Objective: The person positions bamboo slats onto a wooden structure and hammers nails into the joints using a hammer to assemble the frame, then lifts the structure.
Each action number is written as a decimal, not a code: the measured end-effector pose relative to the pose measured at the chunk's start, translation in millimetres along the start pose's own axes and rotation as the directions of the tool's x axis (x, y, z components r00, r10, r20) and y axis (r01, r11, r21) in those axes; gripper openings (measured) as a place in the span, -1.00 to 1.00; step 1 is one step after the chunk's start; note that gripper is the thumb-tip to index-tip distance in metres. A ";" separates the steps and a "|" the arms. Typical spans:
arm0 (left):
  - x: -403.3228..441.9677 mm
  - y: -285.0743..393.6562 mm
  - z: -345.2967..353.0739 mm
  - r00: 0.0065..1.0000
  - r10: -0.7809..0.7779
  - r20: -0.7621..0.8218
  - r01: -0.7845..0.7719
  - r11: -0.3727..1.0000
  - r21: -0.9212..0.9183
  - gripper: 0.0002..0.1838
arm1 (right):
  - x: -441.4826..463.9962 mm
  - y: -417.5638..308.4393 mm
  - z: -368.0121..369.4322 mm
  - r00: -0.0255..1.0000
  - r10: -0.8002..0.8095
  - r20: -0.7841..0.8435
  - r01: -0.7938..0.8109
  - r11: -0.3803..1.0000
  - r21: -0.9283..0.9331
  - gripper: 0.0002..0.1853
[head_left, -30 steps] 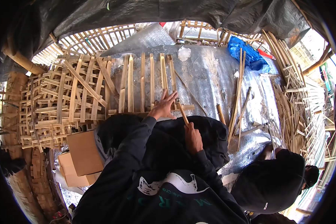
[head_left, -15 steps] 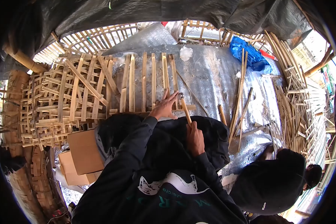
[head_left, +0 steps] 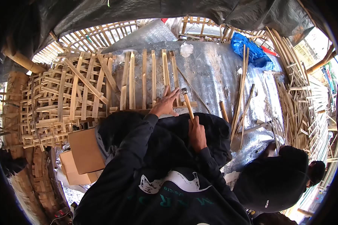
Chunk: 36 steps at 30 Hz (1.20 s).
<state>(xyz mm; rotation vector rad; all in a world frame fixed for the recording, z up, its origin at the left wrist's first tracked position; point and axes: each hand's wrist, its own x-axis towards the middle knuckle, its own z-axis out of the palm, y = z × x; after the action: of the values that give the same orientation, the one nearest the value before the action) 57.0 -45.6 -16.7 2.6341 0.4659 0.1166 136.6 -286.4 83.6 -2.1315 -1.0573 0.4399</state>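
Note:
My right hand (head_left: 197, 135) is closed around the wooden handle of a hammer (head_left: 189, 106). The hammer's metal head lies beside the fingertips of my left hand (head_left: 164, 104), over the near end of the rightmost upright bamboo slat (head_left: 175, 71). With its fingers spread, my left hand rests on the near ends of the slats. Several slats stand in a row across a horizontal bamboo strip (head_left: 139, 111), which runs close in front of my knees. Whether a nail sits under my left fingers is too small to tell.
Stacked bamboo lattice panels (head_left: 50, 99) lie at left, above a cardboard box (head_left: 85, 152). Loose bamboo strips (head_left: 239, 93) and a blue plastic sheet (head_left: 249, 52) lie on the silvery floor sheet (head_left: 214, 71). Another person (head_left: 274, 180) in black sits at lower right, near piled bamboo strips (head_left: 293, 108).
The hammer's head has risen slightly and shifted a little to the right, away from my left fingertips. My left hand stays at the slats, and the view has shifted slightly.

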 end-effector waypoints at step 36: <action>0.3 7.0 -0.6 0.997 -0.072 -0.035 0.070 0.996 -0.048 0.59 | 40.1 77.7 -11.8 0.674 0.200 0.711 -0.656 0.604 0.453 -0.57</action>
<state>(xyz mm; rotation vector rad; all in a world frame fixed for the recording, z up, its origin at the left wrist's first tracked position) 59.4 -51.0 -13.0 2.5705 0.5619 0.1515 210.8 -292.1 36.1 -1.5344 -0.4531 1.5988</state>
